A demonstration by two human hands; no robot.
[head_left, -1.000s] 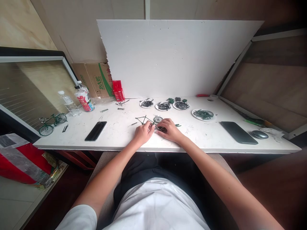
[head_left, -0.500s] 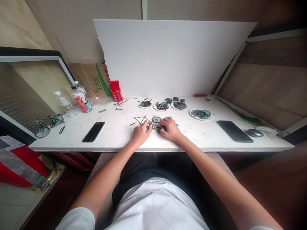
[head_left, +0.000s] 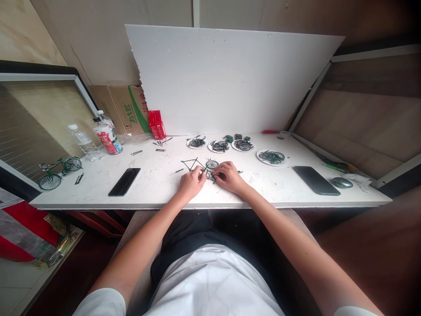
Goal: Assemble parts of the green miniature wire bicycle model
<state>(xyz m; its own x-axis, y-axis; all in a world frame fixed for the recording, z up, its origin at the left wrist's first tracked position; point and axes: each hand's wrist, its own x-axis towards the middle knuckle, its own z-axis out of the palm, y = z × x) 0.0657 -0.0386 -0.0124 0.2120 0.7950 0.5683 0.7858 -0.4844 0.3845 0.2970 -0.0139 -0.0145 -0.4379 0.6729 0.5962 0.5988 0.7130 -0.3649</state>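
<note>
A small green model bicycle frame [head_left: 192,163] with one wheel [head_left: 212,164] lies on the white table [head_left: 158,188], partly put together. My left hand [head_left: 191,183] pinches the frame near that wheel. My right hand [head_left: 230,177] grips a small dark part pressed against the same spot. The fingertips of both hands nearly touch, and the part between them is mostly hidden.
Several white plates of dark and green parts [head_left: 272,156] sit behind my hands. A finished green model bicycle [head_left: 59,171] and two bottles [head_left: 105,136] stand at the left. Black phones [head_left: 124,181] [head_left: 315,180] lie on either side, a mouse [head_left: 342,182] at the right.
Both hands stay on the frame with only small finger shifts. The view has drifted a little, so everything sits slightly lower left than before.
</note>
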